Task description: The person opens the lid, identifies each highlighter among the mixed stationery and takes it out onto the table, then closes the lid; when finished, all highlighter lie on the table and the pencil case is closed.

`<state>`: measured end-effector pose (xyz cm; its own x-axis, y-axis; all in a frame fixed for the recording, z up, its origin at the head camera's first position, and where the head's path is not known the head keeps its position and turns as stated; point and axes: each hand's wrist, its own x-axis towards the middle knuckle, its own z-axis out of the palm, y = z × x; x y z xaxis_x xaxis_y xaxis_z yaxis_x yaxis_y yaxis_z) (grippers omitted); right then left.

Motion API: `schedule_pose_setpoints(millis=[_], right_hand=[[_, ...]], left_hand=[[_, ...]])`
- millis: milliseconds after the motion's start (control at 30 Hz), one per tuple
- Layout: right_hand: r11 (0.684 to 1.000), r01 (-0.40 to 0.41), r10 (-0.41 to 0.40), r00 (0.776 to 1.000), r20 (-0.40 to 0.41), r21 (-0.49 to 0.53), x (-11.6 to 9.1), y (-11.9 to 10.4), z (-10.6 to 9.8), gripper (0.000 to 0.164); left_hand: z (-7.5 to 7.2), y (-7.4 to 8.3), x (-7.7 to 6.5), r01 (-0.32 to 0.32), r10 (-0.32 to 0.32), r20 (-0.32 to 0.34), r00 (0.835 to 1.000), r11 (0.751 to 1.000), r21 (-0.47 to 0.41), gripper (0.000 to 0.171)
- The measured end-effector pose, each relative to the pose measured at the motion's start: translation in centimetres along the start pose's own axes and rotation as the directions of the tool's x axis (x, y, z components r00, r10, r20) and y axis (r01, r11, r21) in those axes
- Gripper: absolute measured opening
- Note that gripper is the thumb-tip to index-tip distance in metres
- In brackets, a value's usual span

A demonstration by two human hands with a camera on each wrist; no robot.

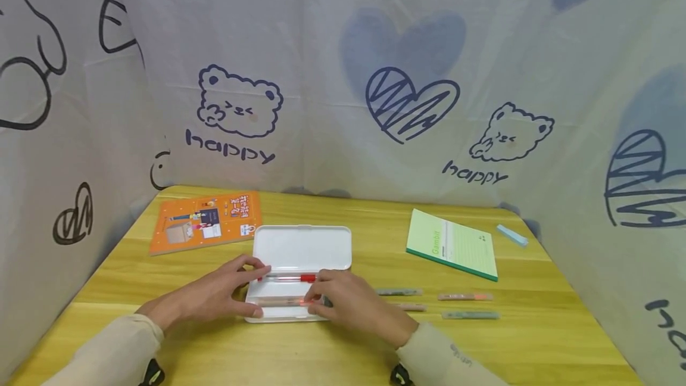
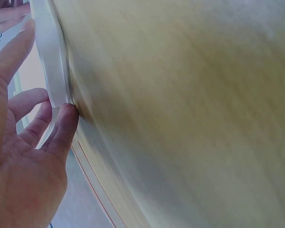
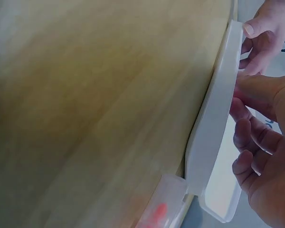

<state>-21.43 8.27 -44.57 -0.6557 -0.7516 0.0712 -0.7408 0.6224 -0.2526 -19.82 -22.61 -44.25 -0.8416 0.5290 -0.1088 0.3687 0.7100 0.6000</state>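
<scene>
An open white pencil case [image 1: 302, 247] lies on the table with its lid tilted back. My left hand [image 1: 217, 290] grips its left end, thumb at the front corner and fingers near the hinge side; the left wrist view shows these fingertips on the white wall [image 2: 57, 57]. Inside, a pen with a red cap [image 1: 306, 278] lies along the back. Nearer the front lies a translucent pen with an orange-pink end [image 1: 284, 301]. My right hand [image 1: 354, 302] reaches over the case's right part and pinches that end between thumb and fingers. The right hand covers the case's right end.
Right of the case lie several pens, among them a grey-green one [image 1: 470, 315] and an orange-tipped one [image 1: 465, 297]. Behind them are a green notebook [image 1: 455, 246] and a small light-blue block [image 1: 512, 235]. An orange booklet [image 1: 206, 222] lies back left. Printed cloth [image 1: 321, 165] encloses the table.
</scene>
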Motion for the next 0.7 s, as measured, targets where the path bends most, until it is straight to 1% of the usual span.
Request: schedule_pose_setpoints(millis=[200,267,400,500,700], right_hand=[[1.000,-0.006,0.006,1.000,-0.021,0.000,0.06,-0.31,0.37,0.014],[1.000,0.009,-0.009,0.999,-0.032,0.001,0.01,-0.42,0.42,0.014],[0.997,0.073,-0.074,0.996,-0.045,-0.010,-0.05,-0.66,0.47,0.008],[0.993,0.109,-0.110,0.993,-0.038,-0.036,0.00,-0.79,0.62,0.006],[0.990,0.121,-0.120,0.993,0.021,-0.066,0.07,-0.98,0.97,0.011]], left_hand=[[0.10,-0.11,0.00,-0.002,0.002,0.000,1.000,1.000,-0.001,0.082],[0.15,-0.13,-0.01,-0.006,0.006,-0.003,1.000,1.000,0.000,0.082],[0.18,-0.18,-0.05,-0.013,0.013,-0.008,1.000,1.000,0.005,0.082],[0.19,-0.20,-0.06,-0.012,0.012,-0.007,1.000,1.000,0.000,0.083],[0.17,-0.20,0.07,0.004,-0.004,-0.007,1.000,1.000,-0.006,0.084]])
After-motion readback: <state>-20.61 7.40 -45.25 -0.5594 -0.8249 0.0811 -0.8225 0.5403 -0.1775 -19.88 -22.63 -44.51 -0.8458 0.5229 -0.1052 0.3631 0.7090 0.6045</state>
